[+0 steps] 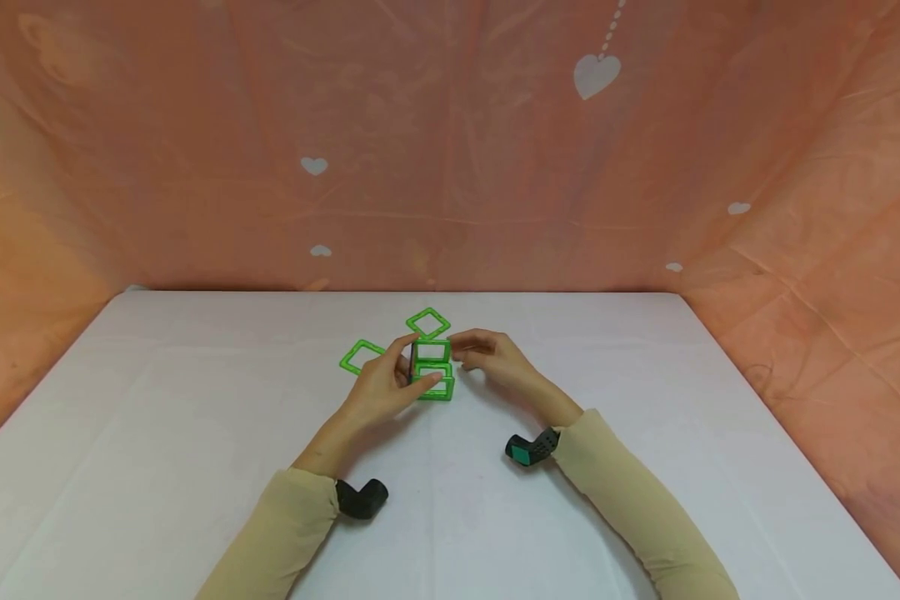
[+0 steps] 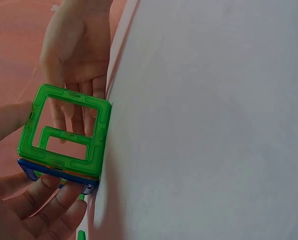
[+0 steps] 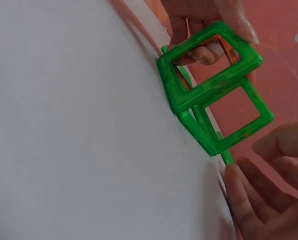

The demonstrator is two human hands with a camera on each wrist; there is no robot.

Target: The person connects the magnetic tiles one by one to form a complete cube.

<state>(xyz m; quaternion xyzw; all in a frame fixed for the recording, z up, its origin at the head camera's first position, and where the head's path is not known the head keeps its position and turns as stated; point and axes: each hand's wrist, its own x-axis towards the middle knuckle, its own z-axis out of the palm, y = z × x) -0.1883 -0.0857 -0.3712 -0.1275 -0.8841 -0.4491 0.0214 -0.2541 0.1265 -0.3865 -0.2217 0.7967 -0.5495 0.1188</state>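
Note:
A small boxy build of magnetic frame tiles (image 1: 437, 397) stands near the middle of the table. Green square frames face the front, while a blue tile (image 2: 26, 166) shows along one side in the left wrist view. My left hand (image 1: 381, 385) holds this build from the left, its thumb on the front and the other fingers round the blue side. On the other side is my right hand (image 1: 498, 358), fingers loosely bent beside a green frame (image 3: 219, 82). Whether a right fingertip touches a green edge cannot be told. Orange parts show inside the build.
One loose green square frame (image 1: 350, 352) lies left of the build. Another green square frame (image 1: 439, 315) is just behind it. A white cloth covers the table (image 1: 195, 400), and an orange curtain (image 1: 450, 167) with white hearts hangs at its back edge.

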